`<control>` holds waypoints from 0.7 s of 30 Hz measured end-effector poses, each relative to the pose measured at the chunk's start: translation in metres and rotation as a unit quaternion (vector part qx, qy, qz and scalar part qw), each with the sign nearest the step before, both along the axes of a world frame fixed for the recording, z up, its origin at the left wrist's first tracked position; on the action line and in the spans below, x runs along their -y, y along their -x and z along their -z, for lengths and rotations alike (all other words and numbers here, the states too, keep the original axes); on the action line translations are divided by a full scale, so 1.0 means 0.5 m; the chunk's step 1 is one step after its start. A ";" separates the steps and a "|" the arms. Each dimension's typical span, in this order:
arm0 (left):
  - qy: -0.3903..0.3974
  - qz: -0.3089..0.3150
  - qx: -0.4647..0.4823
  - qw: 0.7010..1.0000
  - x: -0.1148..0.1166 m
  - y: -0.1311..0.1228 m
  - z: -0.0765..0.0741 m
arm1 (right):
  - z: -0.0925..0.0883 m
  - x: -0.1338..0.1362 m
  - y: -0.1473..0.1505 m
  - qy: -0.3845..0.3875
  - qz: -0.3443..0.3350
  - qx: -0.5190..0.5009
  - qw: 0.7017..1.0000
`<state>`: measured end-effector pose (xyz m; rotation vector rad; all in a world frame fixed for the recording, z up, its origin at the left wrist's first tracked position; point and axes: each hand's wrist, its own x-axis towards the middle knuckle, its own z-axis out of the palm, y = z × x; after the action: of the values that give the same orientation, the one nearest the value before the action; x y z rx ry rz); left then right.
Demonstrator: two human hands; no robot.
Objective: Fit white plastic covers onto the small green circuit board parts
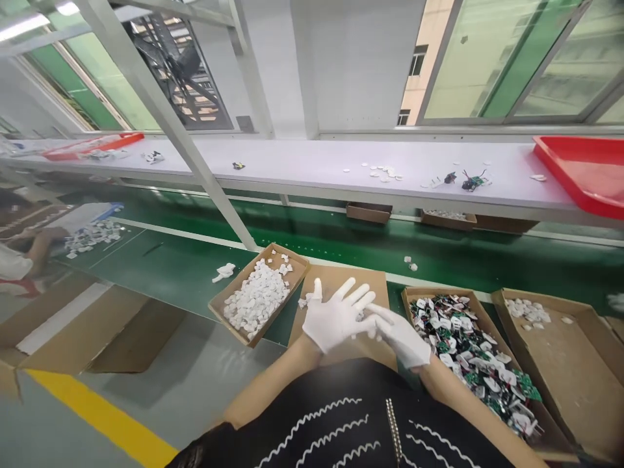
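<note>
Left hand (334, 323) spread, palm empty; right hand (403, 337) half-curled, contents indeterminate; 3 cardboard trays (580, 370) flank them, presumably for easy reach.

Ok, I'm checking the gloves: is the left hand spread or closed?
Spread: the left hand has its thumb standing apart, with gaps between several fingers.

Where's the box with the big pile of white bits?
In the head view, the box is left of the left hand, at the edge of the green bench, beside the flat cardboard sheet.
</note>
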<state>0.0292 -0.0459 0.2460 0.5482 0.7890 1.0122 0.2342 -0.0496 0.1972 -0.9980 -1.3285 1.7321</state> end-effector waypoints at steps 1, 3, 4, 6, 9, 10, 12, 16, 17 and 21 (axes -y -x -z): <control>-0.003 0.016 -0.004 1.000 -0.006 0.003 -0.002 | -0.014 -0.004 0.011 0.001 -0.002 -0.018 1.000; -0.024 0.060 -0.022 0.998 -0.016 0.008 -0.005 | -0.030 -0.007 0.029 0.027 0.020 -0.035 0.999; -0.043 0.086 -0.038 0.995 -0.019 0.010 -0.007 | -0.031 -0.004 0.035 0.037 0.041 -0.033 0.998; -0.102 0.142 -0.084 0.981 -0.020 0.007 -0.009 | -0.023 0.006 0.043 0.053 0.096 -0.004 0.994; -0.181 0.198 -0.162 0.950 -0.013 -0.008 -0.008 | 0.001 0.024 0.046 0.066 0.163 0.068 0.982; -0.192 0.206 -0.178 0.943 -0.010 -0.015 -0.006 | 0.009 0.029 0.045 0.069 0.172 0.089 0.979; -0.182 0.199 -0.159 0.950 -0.008 -0.027 0.000 | 0.024 0.032 0.038 0.069 0.174 0.123 0.975; -0.092 0.138 -0.006 0.986 -0.030 -0.017 0.023 | 0.062 0.034 0.002 0.073 0.158 0.178 0.968; -0.075 0.113 0.032 0.990 -0.038 -0.003 0.032 | 0.075 0.036 -0.013 0.077 0.164 0.198 0.963; -0.050 0.009 0.023 0.998 -0.044 0.089 0.088 | 0.142 0.052 -0.091 0.073 0.210 0.308 0.925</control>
<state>-0.0151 -0.0240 0.2021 0.6141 0.6938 1.0488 0.2800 -0.0757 0.1261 -1.8699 -1.2217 1.2394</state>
